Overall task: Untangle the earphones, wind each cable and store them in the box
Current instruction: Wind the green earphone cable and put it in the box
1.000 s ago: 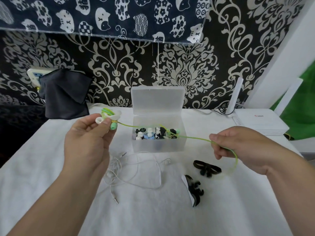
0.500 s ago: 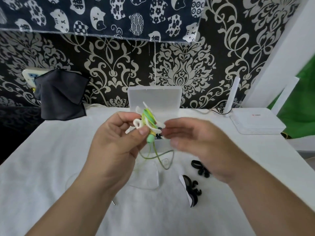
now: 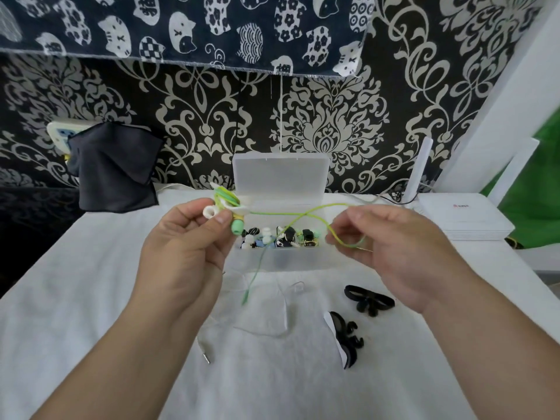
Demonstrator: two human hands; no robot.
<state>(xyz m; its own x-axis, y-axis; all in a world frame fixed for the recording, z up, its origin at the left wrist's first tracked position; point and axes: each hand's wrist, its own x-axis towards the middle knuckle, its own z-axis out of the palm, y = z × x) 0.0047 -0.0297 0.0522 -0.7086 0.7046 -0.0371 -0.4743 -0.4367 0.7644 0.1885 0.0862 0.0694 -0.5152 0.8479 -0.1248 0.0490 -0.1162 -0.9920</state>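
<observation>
Holding a white winder up in the middle of the frame, the left hand pinches it between thumb and fingers. Green cable is wrapped round the winder in a few loops, and a mint green earbud sticks out just under the thumb.

From the winder the cable runs to the right, thin and yellow-green. It crosses over itself in front of the box and makes a loop. The right hand has that loop pinched between thumb and first finger, with the other fingers curled loosely. One loose end of the cable hangs down from the crossing, and its green tip dangles above the cloth.

The box is clear plastic and sits just behind the hands on the white cloth. Its lid stands open at the back. Inside are small bits in black, white, blue and green, but they are too small to tell apart.

A white earphone lies on the cloth at the lower middle of the frame. Its thin cable curls about loosely, and its metal plug points down to the left.

Two black winders lie at the lower right, one nearer the box, the other closer to the bottom.

A dark cloth hangs at the left, and a white router sits at the right edge.
</observation>
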